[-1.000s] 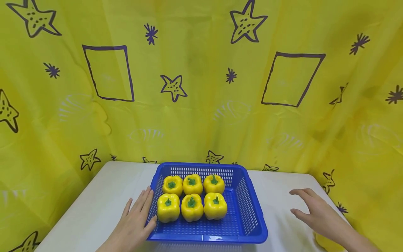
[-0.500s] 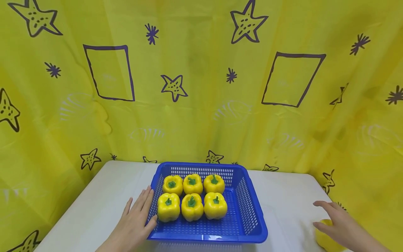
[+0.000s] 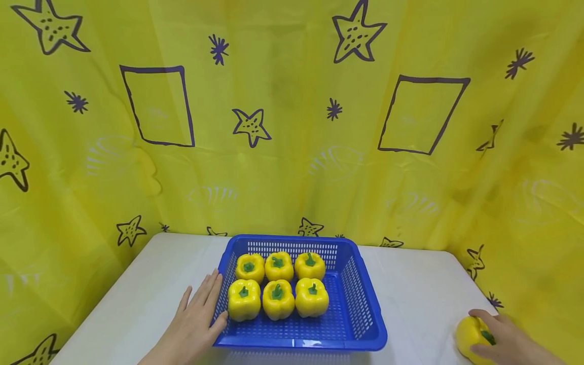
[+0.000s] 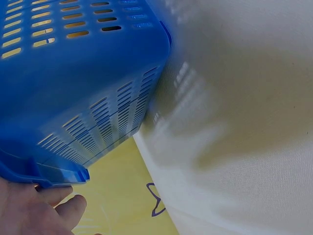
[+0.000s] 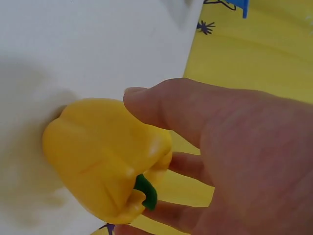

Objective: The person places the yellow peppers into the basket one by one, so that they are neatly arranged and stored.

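Observation:
In the head view a blue plastic basket (image 3: 298,344) holds several yellow bell peppers (image 3: 279,300) with green stems, in two rows at its left and middle. My left hand (image 3: 193,319) lies with straight fingers along the basket's left rim, thumb by the near-left corner. The left wrist view shows the slotted basket wall (image 4: 93,112) and part of that hand (image 4: 39,208). At the table's right, my right hand (image 3: 504,339) reaches over another yellow bell pepper (image 3: 468,338). In the right wrist view its thumb and fingers spread around the pepper's (image 5: 98,152) stem end; firm contact is unclear.
A white table (image 3: 410,299) carries the basket and the separate pepper. Yellow curtains (image 3: 292,172) with dark star drawings hang behind the table and along both sides.
My right hand has moved right and toward the near edge, coming over the separate pepper. Neither my left hand nor the basket has visibly moved.

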Available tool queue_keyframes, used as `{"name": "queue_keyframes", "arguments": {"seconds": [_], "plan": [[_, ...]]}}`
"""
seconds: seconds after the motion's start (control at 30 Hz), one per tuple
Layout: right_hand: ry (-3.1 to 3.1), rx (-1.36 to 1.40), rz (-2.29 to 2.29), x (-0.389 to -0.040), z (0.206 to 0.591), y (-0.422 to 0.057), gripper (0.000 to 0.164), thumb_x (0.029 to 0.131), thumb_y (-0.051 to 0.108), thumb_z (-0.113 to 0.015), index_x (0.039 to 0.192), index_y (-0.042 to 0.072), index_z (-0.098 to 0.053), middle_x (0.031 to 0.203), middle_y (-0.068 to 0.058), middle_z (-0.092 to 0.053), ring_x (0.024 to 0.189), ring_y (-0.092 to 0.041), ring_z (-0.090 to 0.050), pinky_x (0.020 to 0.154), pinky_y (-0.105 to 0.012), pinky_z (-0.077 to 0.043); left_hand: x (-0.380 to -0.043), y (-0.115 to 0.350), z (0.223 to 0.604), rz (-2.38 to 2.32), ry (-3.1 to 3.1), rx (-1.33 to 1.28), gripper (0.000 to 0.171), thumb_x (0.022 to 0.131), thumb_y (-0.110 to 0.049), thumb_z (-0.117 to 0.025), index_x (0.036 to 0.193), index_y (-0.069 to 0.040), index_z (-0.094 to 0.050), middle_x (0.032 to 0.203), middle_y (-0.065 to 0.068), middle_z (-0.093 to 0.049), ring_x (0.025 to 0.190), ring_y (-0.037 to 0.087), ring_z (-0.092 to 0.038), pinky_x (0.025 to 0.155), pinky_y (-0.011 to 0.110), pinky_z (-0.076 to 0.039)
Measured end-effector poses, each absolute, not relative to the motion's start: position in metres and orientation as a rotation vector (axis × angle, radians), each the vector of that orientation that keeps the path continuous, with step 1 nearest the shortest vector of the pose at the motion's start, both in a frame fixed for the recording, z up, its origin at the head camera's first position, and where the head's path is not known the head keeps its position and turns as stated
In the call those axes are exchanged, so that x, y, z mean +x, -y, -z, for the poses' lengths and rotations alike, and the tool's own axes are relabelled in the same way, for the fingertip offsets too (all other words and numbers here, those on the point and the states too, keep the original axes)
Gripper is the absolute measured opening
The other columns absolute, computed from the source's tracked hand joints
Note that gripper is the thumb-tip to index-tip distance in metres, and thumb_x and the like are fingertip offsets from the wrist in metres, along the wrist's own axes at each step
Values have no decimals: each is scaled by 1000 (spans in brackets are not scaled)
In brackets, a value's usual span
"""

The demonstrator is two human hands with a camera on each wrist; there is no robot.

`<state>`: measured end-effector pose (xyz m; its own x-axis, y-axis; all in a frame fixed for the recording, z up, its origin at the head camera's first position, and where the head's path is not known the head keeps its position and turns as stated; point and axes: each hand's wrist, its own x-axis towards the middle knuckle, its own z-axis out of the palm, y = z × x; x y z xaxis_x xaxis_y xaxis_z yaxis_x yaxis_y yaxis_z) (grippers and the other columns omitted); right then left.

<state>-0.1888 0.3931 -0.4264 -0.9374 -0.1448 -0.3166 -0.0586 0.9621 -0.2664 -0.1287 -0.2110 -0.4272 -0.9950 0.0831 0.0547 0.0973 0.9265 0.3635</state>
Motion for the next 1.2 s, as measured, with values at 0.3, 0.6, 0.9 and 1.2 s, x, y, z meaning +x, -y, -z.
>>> {"name": "queue_keyframes", "arguments": {"seconds": [0.3, 0.6, 0.9, 1.2], "plan": [[-2727, -64, 431, -195, 440, -395, 73, 85, 37, -75, 129, -12, -44, 100, -13, -60, 88, -27, -53, 77, -42, -49, -129, 210, 427, 573, 3039, -147, 74, 98, -38, -50, 157, -2, -23, 165, 18, -21, 152, 41, -18, 118, 71, -5], [-2773, -73, 428, -194, 446, -392, 69, 83, 34, -77, 128, -10, -49, 95, -10, -58, 83, -22, -50, 73, -36, -47, -130, 208, 426, 589, 3058, -142, 74, 98, -39, -50, 157, -2, -23, 165, 18, -20, 152, 42, -17, 118, 71, -3], [-2939, -289, 379, -192, 436, -372, 68, 78, 36, -81, 130, 2, -55, 104, -8, -61, 86, -15, -52, 69, -29, -47, -130, 210, 424, 582, 3058, -142, 74, 98, -39, -50, 157, -2, -23, 165, 18, -20, 152, 42, -17, 118, 71, -4], [-2956, -309, 461, -196, 429, -345, 71, 75, 34, -82, 133, 4, -54, 110, -12, -61, 92, -20, -55, 77, -42, -53, -131, 211, 426, 573, 3077, -119, 76, 97, -40, -51, 157, -2, -22, 165, 19, -20, 152, 42, -16, 118, 71, -2]]}}
